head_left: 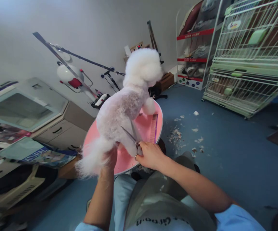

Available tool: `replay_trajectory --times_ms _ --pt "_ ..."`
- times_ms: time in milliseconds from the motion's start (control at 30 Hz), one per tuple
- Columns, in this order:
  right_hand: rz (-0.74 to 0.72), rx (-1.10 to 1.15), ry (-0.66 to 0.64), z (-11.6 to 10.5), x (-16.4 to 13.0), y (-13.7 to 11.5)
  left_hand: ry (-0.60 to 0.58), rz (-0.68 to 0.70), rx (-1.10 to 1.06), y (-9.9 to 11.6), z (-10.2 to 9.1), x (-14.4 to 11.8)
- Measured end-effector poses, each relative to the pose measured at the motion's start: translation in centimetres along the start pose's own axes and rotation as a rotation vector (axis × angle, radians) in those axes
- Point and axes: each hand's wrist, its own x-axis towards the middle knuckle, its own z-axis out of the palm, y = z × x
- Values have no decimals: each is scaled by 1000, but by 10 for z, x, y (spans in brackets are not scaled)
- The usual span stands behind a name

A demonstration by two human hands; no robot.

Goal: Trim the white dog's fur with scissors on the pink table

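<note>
Both arms point(196, 186) extd fwd; R hand point(152, 156) w/ fingers point(144, 147) curled, L hand point(110, 158) partly hidden.

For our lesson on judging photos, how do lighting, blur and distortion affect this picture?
Head view, middle: the dog's white head fur is bright, with little detail; the right hand, scissors and comb look fairly clear. Head view, sides: the cages and cabinet lean, probably wide-lens distortion. Head view, lower-left corner: dim and soft.

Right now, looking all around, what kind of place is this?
Probably a pet grooming room: a fluffy white dog is on a pink table, the right hand holds scissors, and stacked wire cages stand beyond.
</note>
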Motion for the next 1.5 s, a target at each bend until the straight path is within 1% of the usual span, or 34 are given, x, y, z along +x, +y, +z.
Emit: replay_trajectory --times_ms 67,200,367,533,733,933,1000,1067,1233,1333,1400,1500 --pt "-9 32 2 -1 0 1 -3 7 -4 0 1 0" --pt "-2 70 -44 -3 2 3 -21 33 4 1 3 -1" --pt "-38 194 -25 -4 4 9 4 23 16 1 4 0" --pt "-61 282 -26 -3 5 15 -51 41 -16 0 5 -1" --pt "-70 371 -57 -1 7 20 -39 45 -18 -1 2 -1" --pt "-83 438 -38 6 12 27 -10 23 -48 -4 0 0" --pt "-89 446 -33 11 11 33 -7 36 -41 -4 -1 0" --pt "-80 464 -40 23 6 42 -2 50 -30 -4 -2 0" --pt "5 578 -142 74 -19 70 23 41 -31 -4 0 -1" --pt "-37 621 -158 97 -29 75 24 40 -26 -3 4 -2" --pt "-54 600 -134 103 -30 73 4 48 -14 -2 6 -2" --pt "-21 594 -111 103 -26 67 -18 64 8 -2 7 -3"
